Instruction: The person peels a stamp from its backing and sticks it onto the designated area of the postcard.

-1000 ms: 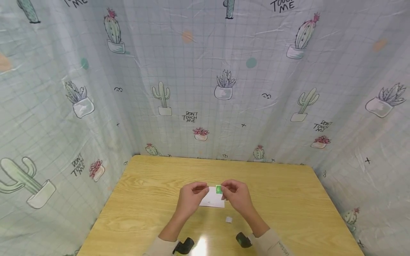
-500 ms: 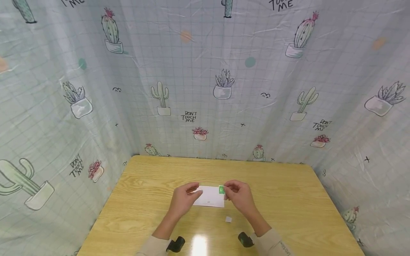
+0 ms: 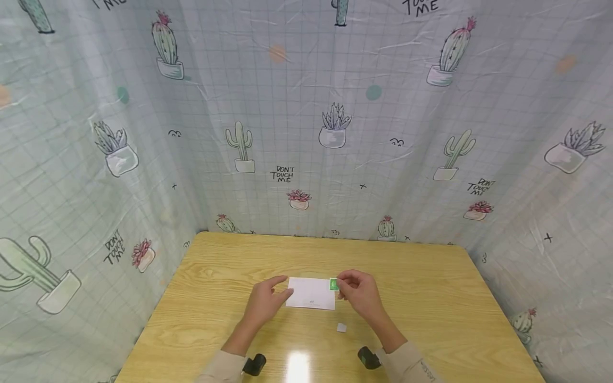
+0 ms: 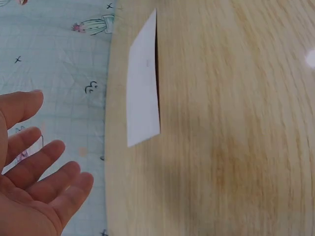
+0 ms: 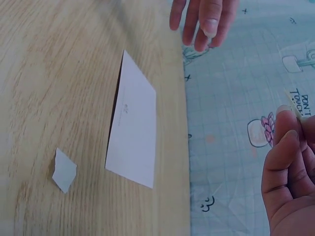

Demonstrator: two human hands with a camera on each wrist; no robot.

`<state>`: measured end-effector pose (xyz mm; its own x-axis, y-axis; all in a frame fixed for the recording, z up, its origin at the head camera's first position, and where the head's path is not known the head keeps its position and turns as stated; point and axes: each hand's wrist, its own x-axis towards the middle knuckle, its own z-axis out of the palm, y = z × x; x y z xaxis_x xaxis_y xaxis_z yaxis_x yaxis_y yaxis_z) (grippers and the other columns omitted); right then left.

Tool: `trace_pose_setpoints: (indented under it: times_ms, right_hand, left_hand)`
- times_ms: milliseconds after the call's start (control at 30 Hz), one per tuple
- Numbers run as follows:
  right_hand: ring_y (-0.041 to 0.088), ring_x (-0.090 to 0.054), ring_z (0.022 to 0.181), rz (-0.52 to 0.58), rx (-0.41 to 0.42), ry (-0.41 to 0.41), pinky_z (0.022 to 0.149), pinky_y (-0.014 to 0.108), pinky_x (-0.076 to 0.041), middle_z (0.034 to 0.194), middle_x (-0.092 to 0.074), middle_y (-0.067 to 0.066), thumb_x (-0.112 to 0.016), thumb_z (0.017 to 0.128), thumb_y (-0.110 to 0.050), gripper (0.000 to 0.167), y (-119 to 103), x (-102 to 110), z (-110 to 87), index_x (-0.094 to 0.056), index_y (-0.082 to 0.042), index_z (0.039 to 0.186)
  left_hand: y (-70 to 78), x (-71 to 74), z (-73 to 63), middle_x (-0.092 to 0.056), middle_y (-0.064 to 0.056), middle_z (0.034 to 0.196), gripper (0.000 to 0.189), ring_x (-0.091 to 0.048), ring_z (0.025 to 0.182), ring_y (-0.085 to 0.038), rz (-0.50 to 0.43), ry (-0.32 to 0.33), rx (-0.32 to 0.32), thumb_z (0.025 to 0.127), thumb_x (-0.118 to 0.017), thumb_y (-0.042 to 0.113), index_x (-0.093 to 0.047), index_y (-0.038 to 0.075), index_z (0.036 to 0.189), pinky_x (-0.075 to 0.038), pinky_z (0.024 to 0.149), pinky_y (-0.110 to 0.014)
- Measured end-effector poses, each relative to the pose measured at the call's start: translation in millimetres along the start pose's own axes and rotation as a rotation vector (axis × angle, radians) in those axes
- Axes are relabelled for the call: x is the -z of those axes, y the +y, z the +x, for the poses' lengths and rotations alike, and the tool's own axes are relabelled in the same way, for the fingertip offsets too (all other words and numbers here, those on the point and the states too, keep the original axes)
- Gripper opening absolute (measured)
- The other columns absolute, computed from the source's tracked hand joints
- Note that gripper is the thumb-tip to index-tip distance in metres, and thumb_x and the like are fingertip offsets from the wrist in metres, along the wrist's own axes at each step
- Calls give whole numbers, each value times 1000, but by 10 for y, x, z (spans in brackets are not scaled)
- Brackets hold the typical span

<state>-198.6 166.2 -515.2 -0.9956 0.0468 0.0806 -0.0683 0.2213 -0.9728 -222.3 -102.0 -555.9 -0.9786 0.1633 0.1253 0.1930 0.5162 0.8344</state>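
Observation:
My right hand [image 3: 362,293] pinches a small green stamp [image 3: 333,284] with a pale border between thumb and fingers. In the right wrist view the stamp [image 5: 294,104] shows only as a thin edge at the fingertips. A white envelope [image 3: 310,293] lies flat on the table, with a small printed mark near its lower edge. The stamp is held above its right end. At the envelope's left end, my left hand [image 3: 264,302] hovers with fingers spread and nothing between them. The left wrist view shows this hand [image 4: 37,182] apart from the envelope [image 4: 142,88].
A small white scrap of paper [image 3: 341,327] lies on the wooden table [image 3: 215,276], nearer me than the envelope. Behind the table and along both sides hangs a curtain [image 3: 306,149] printed with cacti.
My left hand has moved left, away from the stamp, uncovering the envelope's left end. The right hand has shifted slightly right with the stamp in its pinch.

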Motion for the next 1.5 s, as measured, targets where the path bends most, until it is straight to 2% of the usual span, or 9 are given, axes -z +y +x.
trace_pose_setpoints:
  times_ms: [233, 433, 567, 800, 967, 1133, 1500]
  right_hand:
    - [31, -69, 65, 3, -17, 0, 58, 20, -56, 81, -69, 20, -70, 95, 2, 4, 17, 8, 10, -73, 5, 98]
    - [16, -66, 61, 3, -24, 0, 58, 20, -56, 84, -69, 24, -69, 96, 2, 5, 36, 8, 14, -72, 6, 98]
    - [24, -68, 64, -8, -34, -1, 58, 21, -57, 83, -69, 23, -69, 96, 3, 5, 70, 13, 25, -72, 5, 98]
    - [30, -69, 66, -29, -56, 8, 59, 23, -57, 82, -69, 18, -69, 96, 2, 5, 118, 17, 36, -72, 4, 99]
    - [29, -69, 67, -43, -57, 11, 60, 28, -59, 83, -69, 19, -69, 96, 3, 4, 166, 19, 46, -72, 4, 99]
    - [28, -69, 67, -57, -65, 10, 63, 34, -62, 83, -70, 17, -69, 96, 2, 5, 192, 17, 51, -72, 3, 99]
    - [19, -66, 66, -78, -76, -1, 62, 27, -60, 82, -68, 11, -69, 96, 2, 6, 205, -9, 46, -72, 2, 101]
  left_hand:
    - [-122, -1, 26, -70, -16, 137, 45, -64, 131, -40, 91, 7, -15, 96, -76, 29, -70, 5, 133, -52, 109, -58]
    - [-204, -18, 31, -67, -19, 141, 46, -54, 141, -46, 147, -7, -22, 95, -76, 28, -68, 5, 134, -45, 115, -62]
    - [-264, -45, 42, -66, -19, 143, 49, -48, 146, -48, 184, -23, -16, 94, -78, 30, -68, 6, 136, -42, 116, -65]
    - [-384, -102, 81, -60, -22, 149, 56, -45, 147, -49, 256, -46, -57, 93, -79, 34, -65, 6, 140, -38, 118, -68]
    - [-452, -130, 112, -54, -22, 155, 60, -39, 151, -49, 316, -73, -75, 96, -73, 41, -62, 8, 144, -28, 123, -70]
    - [-520, -172, 155, -43, -16, 165, 64, -27, 158, -46, 375, -122, -33, 98, -66, 53, -56, 17, 151, -16, 125, -74]
    - [-594, -231, 163, -35, -15, 169, 62, -23, 158, -50, 520, -144, -22, 103, -56, 56, -50, 23, 156, -12, 119, -83]
